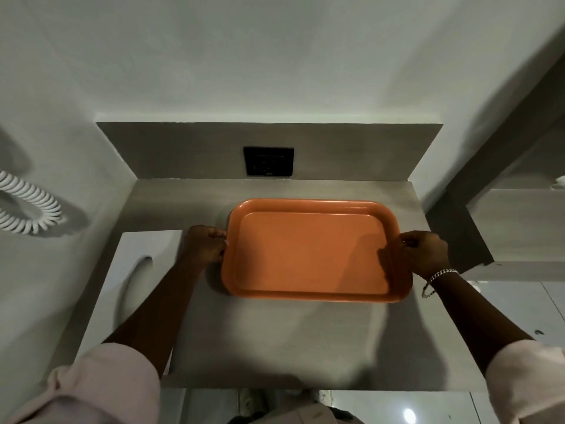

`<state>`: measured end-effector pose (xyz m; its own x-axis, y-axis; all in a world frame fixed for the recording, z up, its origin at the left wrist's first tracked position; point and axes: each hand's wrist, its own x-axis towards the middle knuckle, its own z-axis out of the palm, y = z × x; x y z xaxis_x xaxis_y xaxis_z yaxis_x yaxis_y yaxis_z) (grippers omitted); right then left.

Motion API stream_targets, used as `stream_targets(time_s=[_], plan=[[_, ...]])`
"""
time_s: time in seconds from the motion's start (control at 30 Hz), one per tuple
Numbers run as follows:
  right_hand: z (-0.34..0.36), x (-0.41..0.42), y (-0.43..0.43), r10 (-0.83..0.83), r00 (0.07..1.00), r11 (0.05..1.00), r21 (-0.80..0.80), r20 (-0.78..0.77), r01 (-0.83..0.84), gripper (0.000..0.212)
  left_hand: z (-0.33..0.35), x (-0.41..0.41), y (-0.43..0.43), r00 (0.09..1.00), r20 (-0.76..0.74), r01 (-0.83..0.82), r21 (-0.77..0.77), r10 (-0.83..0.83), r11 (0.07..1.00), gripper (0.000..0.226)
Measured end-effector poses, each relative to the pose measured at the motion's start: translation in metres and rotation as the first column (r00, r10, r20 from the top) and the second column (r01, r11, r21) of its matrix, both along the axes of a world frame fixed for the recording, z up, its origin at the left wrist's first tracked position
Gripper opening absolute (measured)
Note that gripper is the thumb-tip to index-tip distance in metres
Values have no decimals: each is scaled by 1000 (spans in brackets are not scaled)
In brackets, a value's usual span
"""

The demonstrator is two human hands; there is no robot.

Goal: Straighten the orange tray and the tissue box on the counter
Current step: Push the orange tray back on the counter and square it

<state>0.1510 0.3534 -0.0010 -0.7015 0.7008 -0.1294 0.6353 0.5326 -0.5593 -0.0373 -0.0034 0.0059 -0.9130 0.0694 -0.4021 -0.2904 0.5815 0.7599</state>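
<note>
Tray [308, 255]: orange, flat on surface [275, 338], frame centre.
My left grip [206, 244]: clamped on tray's left rim.
My right grip [425, 250]: clamped on right rim.

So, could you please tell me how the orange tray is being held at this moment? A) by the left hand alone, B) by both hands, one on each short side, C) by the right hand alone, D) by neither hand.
B: the left hand grips the left rim of the orange tray and the right hand grips its right rim.
</note>
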Motion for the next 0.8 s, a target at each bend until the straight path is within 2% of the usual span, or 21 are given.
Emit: stream_targets(time_s=[0.37, 0.47, 0.53, 0.6, 0.63, 0.7, 0.73, 0.8], plan=[[-8, -6, -1, -29, 1000, 999, -42, 11, 29, 25, -9, -2, 0, 999, -26, -45, -9, 44, 999, 24], [-6, -5, -4, -51, 999, 997, -52, -17, 50, 37, -9, 1, -1, 986, -164, 7, -142, -31, 990, 17], [-3, -2, -13, -12, 998, 1000, 0, -65, 12, 46, -5, 10, 4, 935, -326, 62, -235, -138, 970, 22], [0, 3, -29, 90, 991, 993, 90, -97, -81, 49, -3, 25, 11, 869, -415, 147, -304, -269, 941, 42], [1, 7, -38, 160, 983, 980, 138, -89, -147, 50, -5, 36, 15, 815, -459, 185, -371, -353, 910, 52], [0, 15, -58, 271, 961, 944, 212, -57, -254, 58, -12, 59, 21, 653, -558, 200, -524, -512, 828, 63], [-1, 18, -68, 307, 950, 926, 243, -47, -287, 61, -16, 70, 24, 588, -573, 212, -572, -571, 792, 65], [-6, 27, -89, 366, 930, 891, 294, -10, -347, 66, -27, 92, 29, 527, -539, 280, -620, -657, 733, 69]])
